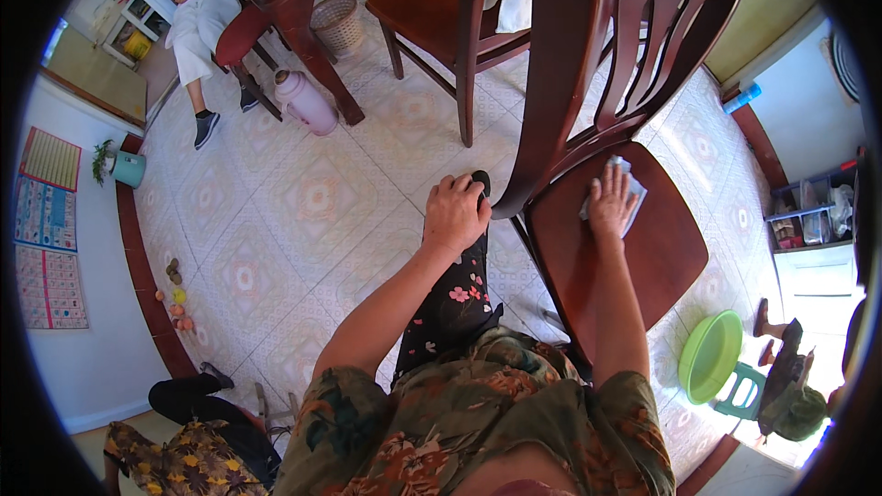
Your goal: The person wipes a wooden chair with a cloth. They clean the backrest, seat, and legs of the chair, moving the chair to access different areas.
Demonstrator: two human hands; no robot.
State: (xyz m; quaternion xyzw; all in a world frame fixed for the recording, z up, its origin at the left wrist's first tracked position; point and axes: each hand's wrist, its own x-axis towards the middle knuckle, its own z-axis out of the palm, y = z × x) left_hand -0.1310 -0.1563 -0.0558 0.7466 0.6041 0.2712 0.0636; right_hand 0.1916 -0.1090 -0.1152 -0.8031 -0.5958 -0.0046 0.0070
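My right hand point(609, 203) lies flat, fingers outstretched, on a pale grey-blue cloth point(635, 205). Palm and cloth press against the reddish-brown seat point(661, 255) of a wooden chair. The chair's slatted back point(641, 48) rises beyond the seat, with a thick curved post point(561, 62) to the left of my right hand. My left hand point(455, 217) rests on my knee, over black floral trousers point(465, 293). Its fingers curl down and the thumb stands apart. Nothing shows in its grasp. A dark shoe tip point(481, 181) appears just past it.
Ahead stand another wooden chair point(420, 7), a table leg point(313, 48), a wicker basket point(335, 21) and a pink thermos flask point(306, 103). A seated person point(200, 21) is beyond. Fruit point(180, 296) lies leftward; a green basin point(710, 355) and stool point(743, 393) stand right. Other people are nearby.
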